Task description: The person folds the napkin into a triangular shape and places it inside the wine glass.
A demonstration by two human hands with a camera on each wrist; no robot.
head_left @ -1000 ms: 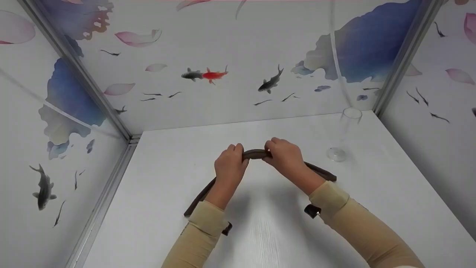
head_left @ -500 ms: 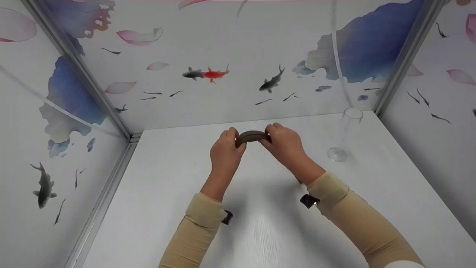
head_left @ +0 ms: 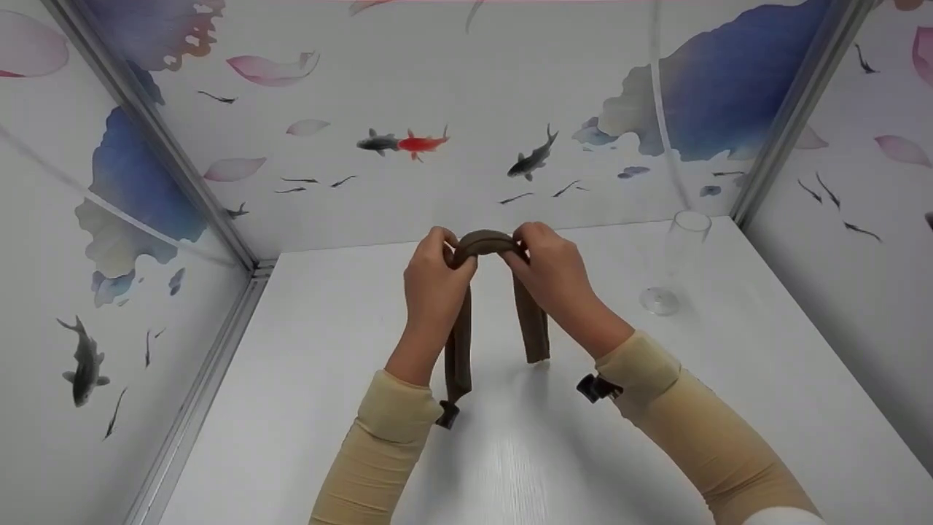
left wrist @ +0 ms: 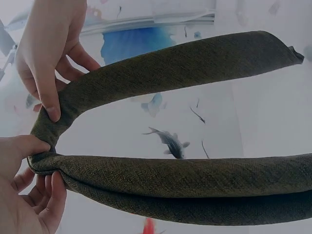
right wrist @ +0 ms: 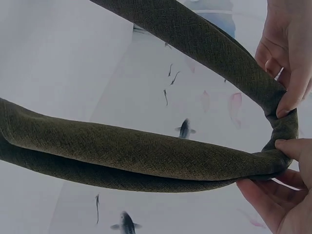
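A dark olive-brown rolled cloth [head_left: 487, 241] is bent into an arch, both ends hanging toward the table. My left hand [head_left: 436, 288] pinches it at the left of the bend, thumb on the near side and fingers behind. At the right of the bend my right hand [head_left: 560, 273] pinches it the same way. A short curved stretch of cloth shows between the hands. In the left wrist view, the strip of cloth [left wrist: 185, 178] has a lengthwise fold along it. The right wrist view also shows the long folded cloth [right wrist: 136, 151] running away from my fingers.
A tall clear stemmed glass [head_left: 661, 300] stands at the back right of the white table [head_left: 328, 335]. White panels printed with fish and petals, such as the back wall [head_left: 466, 87], enclose the table. Dark wrist cameras sit under both cuffs.
Both hands have risen and moved away from me with the cloth. Its ends, spread out to the sides earlier, now hang down close together beneath the hands, and the bend is tighter.
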